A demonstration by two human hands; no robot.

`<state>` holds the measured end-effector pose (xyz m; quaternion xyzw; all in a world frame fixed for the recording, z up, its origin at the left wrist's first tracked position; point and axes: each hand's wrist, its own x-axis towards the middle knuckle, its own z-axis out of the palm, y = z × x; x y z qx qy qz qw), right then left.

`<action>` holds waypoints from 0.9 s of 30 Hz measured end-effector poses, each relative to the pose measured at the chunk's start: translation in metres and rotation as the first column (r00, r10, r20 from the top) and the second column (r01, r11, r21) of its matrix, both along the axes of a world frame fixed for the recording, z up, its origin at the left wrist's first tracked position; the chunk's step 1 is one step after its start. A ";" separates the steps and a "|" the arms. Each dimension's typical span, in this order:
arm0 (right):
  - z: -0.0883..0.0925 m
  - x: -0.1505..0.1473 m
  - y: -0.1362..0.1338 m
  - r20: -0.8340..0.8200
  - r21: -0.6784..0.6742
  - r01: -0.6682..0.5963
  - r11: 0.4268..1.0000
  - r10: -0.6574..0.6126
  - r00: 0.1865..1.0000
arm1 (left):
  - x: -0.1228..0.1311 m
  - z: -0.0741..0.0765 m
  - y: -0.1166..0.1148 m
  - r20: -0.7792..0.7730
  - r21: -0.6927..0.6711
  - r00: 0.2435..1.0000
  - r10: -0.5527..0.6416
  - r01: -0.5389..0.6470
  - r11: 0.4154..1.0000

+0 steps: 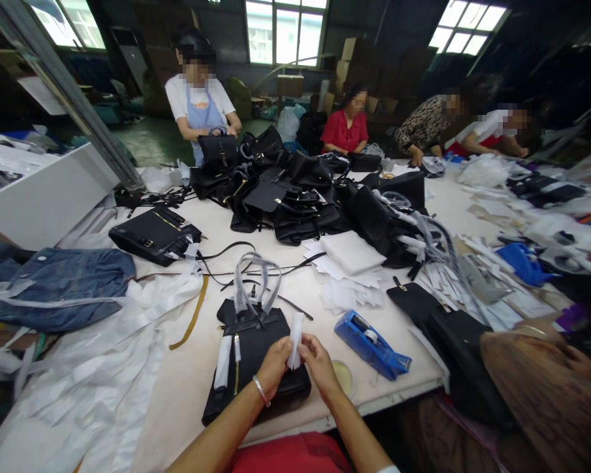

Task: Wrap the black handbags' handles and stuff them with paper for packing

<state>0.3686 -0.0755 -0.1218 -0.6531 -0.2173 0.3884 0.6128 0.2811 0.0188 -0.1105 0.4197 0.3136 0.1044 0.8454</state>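
Note:
Between my two hands is a narrow strip of white tissue paper (295, 341), held upright over a black backpack (250, 338). The fingers of my left hand (277, 360) pinch the strip from its left side. From the right, my right hand (318, 360) grips its lower part. The backpack lies on the table in front of me, its handles (259, 279) wrapped in clear plastic. Another white wrap (222, 362) covers a piece on the bag's left side, beside a gold zip. A blue tape dispenser (372, 345) stands right of my hands.
A heap of black bags (295, 197) covers the table's middle. White foam sheets (353, 252) and papers lie before it. Another black bag (153, 233) and a denim bag (54, 286) are at left. Several co-workers stand or sit around; one person (546, 401) is close on my right.

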 end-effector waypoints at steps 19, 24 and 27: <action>-0.007 -0.038 -0.014 0.796 -0.257 0.165 0.952 0.112 0.595 | 0.014 0.004 -0.016 -0.181 -0.064 0.977 0.116 -0.129 0.990; 0.019 0.001 -0.064 0.804 -0.256 -0.064 0.965 0.249 0.539 | 0.017 -0.003 -0.017 -0.164 -0.065 0.973 0.160 -0.172 0.983; 0.031 0.065 -0.114 0.840 -0.251 0.249 0.935 0.083 0.537 | 0.016 -0.007 -0.017 -0.162 -0.042 0.971 0.173 -0.182 0.982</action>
